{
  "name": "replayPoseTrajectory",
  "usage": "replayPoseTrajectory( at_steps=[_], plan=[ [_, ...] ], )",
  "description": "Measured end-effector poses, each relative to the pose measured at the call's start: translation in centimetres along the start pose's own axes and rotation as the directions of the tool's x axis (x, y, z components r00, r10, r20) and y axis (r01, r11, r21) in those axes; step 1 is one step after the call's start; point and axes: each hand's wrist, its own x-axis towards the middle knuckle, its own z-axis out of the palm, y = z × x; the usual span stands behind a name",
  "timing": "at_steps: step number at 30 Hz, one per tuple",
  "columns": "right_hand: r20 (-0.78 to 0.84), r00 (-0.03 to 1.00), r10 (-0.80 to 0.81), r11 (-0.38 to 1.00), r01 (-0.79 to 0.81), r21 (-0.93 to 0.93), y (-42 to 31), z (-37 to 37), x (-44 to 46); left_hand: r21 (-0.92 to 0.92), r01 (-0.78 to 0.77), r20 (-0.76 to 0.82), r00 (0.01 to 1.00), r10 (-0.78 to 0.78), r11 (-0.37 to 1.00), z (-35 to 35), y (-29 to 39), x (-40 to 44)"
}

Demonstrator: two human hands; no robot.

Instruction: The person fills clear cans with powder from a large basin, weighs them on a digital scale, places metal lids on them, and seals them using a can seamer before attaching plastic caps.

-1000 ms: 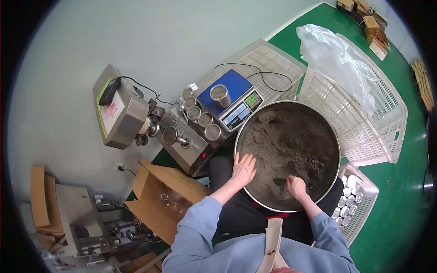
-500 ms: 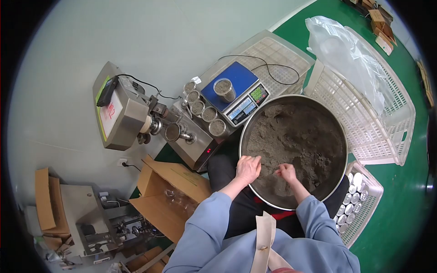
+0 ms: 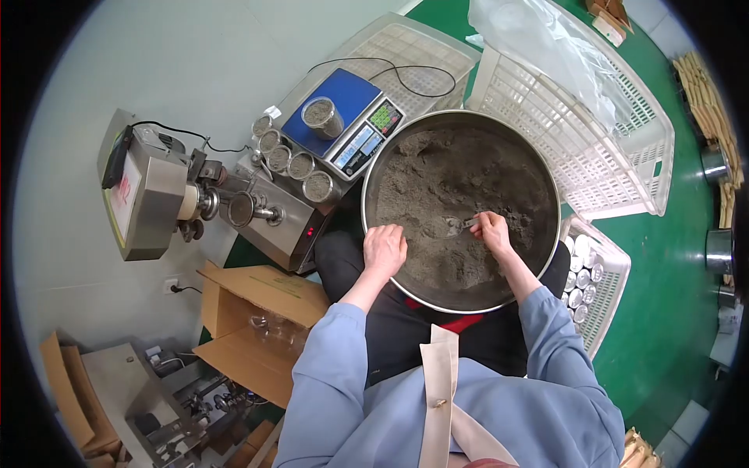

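Note:
A large round metal basin [image 3: 559, 210] holds grey-brown powdery material [image 3: 421, 175]. My right hand [image 3: 493, 232] is closed on the handle of a small scoop [image 3: 454, 226], whose bowl lies at the material's surface. On the basin's left rim rests my left hand [image 3: 385, 249], fingers bent over the edge; whether it holds anything is hidden. A filled jar [image 3: 322, 118] stands on the blue-topped scale [image 3: 331, 90] beyond the basin. Several more filled jars [image 3: 302, 165] line up beside the scale.
A metal machine [image 3: 269, 210] stands left of the basin. An open cardboard box [image 3: 261, 327] with clear containers is at lower left. White crates [image 3: 616, 168] stand to the right, one holding plastic sheeting [image 3: 546, 47]. Silver cans [image 3: 579, 269] fill a lower crate.
The whole view has shifted. My right hand has lifted and turned, bringing the scoop into sight above the material. My left hand has moved up along the basin's left rim.

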Motion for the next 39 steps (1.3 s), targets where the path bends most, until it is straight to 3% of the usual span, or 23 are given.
replayPoseTrajectory(
  at_steps=[4,7,13,17,21,26,31,34,35,38,39],
  plan=[
    [-0.038,0.999,-0.016,0.993,0.011,-0.116,-0.6,-0.7,-0.4,0.032,0.033,0.068,0.997,-0.036,0.999,-0.3,0.2,0.1],
    [-0.025,0.999,-0.029,0.995,0.027,-0.099,-0.4,-1.1,0.1,0.056,0.046,0.098,0.994,-0.051,0.997,-0.4,0.4,0.0],
    [0.058,0.996,0.066,0.97,-0.078,0.232,-2.2,-1.8,0.4,0.109,-0.021,0.013,1.0,0.02,0.994,0.4,-0.3,-0.2],
    [0.128,0.991,0.035,0.959,-0.069,0.273,-6.7,-1.5,1.3,0.107,-0.013,0.029,1.0,0.01,0.994,0.4,-0.2,-0.3],
    [0.184,0.978,-0.094,0.946,0.031,0.322,-15.2,0.9,3.2,0.154,0.02,0.118,0.992,-0.039,0.988,0.0,0.2,-0.2],
    [0.212,0.942,-0.261,0.928,0.185,0.323,-25.9,6.8,6.3,0.132,-0.004,0.043,0.999,-0.002,0.991,0.7,-0.3,-0.5],
    [0.15,0.902,-0.404,0.908,0.377,0.181,-32.5,14.0,10.3,0.031,-0.022,-0.045,0.999,0.023,0.999,0.4,-0.3,-0.5],
    [0.08,0.814,-0.575,0.811,0.581,-0.076,-34.8,17.7,10.7,0.042,-0.004,-0.045,0.999,0.006,0.999,0.5,-0.3,-0.4],
    [0.068,0.741,-0.668,0.719,0.666,-0.196,-35.2,18.9,10.9,0.046,0.003,-0.043,0.999,-0.001,0.999,0.5,-0.2,-0.4],
    [0.191,0.595,-0.781,0.473,0.762,-0.441,-34.7,21.3,11.0,0.043,0.021,-0.034,0.999,-0.02,0.999,0.4,-0.2,-0.4],
    [0.312,0.416,-0.854,0.21,0.825,-0.524,-34.3,21.7,11.4,0.036,0.03,-0.02,0.999,-0.029,0.999,0.4,-0.3,-0.4]
  ],
)
